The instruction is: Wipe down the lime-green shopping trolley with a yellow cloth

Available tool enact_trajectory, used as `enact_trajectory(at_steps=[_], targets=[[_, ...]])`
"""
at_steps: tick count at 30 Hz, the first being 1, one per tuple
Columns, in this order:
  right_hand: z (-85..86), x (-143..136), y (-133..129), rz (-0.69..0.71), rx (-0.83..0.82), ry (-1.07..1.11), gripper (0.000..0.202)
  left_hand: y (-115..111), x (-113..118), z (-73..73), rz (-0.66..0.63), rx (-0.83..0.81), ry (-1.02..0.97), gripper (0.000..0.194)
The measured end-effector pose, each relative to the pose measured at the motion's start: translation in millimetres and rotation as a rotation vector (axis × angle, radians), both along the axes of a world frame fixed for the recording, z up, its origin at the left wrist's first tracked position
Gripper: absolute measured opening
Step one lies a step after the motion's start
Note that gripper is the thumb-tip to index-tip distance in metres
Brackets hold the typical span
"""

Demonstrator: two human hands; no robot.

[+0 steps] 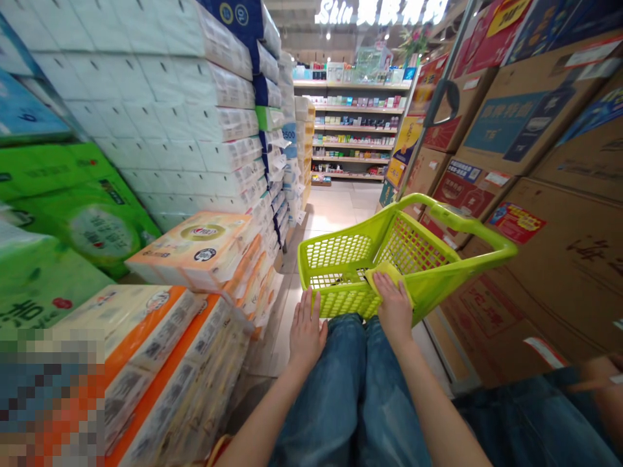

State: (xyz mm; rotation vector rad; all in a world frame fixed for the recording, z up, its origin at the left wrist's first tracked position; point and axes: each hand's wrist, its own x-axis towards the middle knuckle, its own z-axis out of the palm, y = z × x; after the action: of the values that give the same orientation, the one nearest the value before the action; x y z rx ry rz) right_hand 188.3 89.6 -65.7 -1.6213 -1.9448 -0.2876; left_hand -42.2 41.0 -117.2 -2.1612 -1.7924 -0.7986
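Note:
A lime-green plastic shopping basket (341, 250) with slotted walls and a long pull handle (467, 224) stands tilted in front of my knees. My right hand (392, 301) presses a folded yellow cloth (389, 269) onto the basket's near rim, fingers over it. At the near left corner of the basket, my left hand (309, 324) lies with its fingers stretched out, the tips at the rim. Nothing shows in that hand. Part of the basket's inside is hidden by the near wall and my right hand.
Packs of tissue paper (189, 246) are stacked high along the left. Cardboard cartons (549, 240) form a wall on the right. Between them a tiled aisle (335, 201) leads to shelves (353, 133) of small goods. At lower right is another person's denim-clad leg (535, 421).

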Motion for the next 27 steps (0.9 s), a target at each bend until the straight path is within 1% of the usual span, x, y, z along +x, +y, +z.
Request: enact_trajectory(at_steps=[2, 4, 8, 10, 11, 12, 13, 15, 16, 18, 19, 20, 21, 22, 23, 24, 27], targets=[[0.0, -9.8, 0.0, -0.019, -0.020, 0.001, 0.074, 4.3, 0.9, 2.8, -0.007, -0.004, 0.007, 0.079], [-2.0, -36.2, -2.6, -0.005, -0.053, 0.005, 0.072, 9.5, 2.4, 1.0, -0.011, -0.009, 0.010, 0.083], [-10.0, -105.7, -12.3, 0.151, -0.093, 0.019, 0.065, 15.7, 5.8, -8.7, 0.019, -0.002, 0.021, 0.085], [-13.1, -125.7, -15.8, 0.225, -0.081, 0.016, 0.063, 15.9, 6.7, -11.5, 0.044, 0.008, 0.032, 0.085], [-13.7, -127.4, -16.4, 0.262, -0.076, 0.006, 0.064, 15.7, 6.8, -11.9, 0.047, 0.011, 0.033, 0.086], [-13.4, -122.8, -16.0, 0.291, -0.074, -0.006, 0.066, 15.3, 6.8, -11.7, 0.044, 0.012, 0.028, 0.086], [-12.2, -112.1, -14.6, 0.307, -0.076, -0.017, 0.068, 14.8, 6.6, -10.9, 0.037, 0.010, 0.018, 0.086], [-7.8, -76.7, -9.5, 0.287, -0.081, -0.028, 0.074, 14.1, 6.1, -8.8, 0.021, 0.001, -0.009, 0.087], [-4.9, -55.4, -6.2, 0.240, -0.081, -0.023, 0.076, 13.8, 6.0, -7.7, 0.018, -0.004, -0.020, 0.087], [0.7, -16.7, 0.1, 0.093, -0.055, 0.004, 0.078, 13.5, 6.5, -6.0, 0.015, -0.014, -0.033, 0.088], [2.8, -3.6, 2.4, 0.024, -0.039, 0.017, 0.078, 13.5, 7.1, -5.5, 0.016, -0.017, -0.038, 0.089], [4.1, 3.1, 3.9, -0.038, -0.026, 0.031, 0.078, 13.5, 8.0, -5.3, 0.018, -0.020, -0.041, 0.089], [4.3, 2.6, 4.2, -0.079, -0.021, 0.043, 0.077, 13.6, 9.0, -5.3, 0.022, -0.021, -0.044, 0.090], [3.4, -5.0, 3.4, -0.093, -0.027, 0.051, 0.076, 13.7, 10.0, -5.6, 0.027, -0.021, -0.046, 0.090], [1.5, -18.9, 1.6, -0.082, -0.042, 0.058, 0.074, 13.9, 10.9, -6.1, 0.033, -0.019, -0.045, 0.091], [-1.1, -37.6, -1.2, -0.048, -0.062, 0.063, 0.073, 13.9, 11.7, -6.7, 0.038, -0.016, -0.042, 0.091], [-9.9, -100.7, -11.7, 0.149, -0.103, 0.077, 0.069, 13.9, 12.4, -9.1, 0.058, 0.003, -0.015, 0.087]])
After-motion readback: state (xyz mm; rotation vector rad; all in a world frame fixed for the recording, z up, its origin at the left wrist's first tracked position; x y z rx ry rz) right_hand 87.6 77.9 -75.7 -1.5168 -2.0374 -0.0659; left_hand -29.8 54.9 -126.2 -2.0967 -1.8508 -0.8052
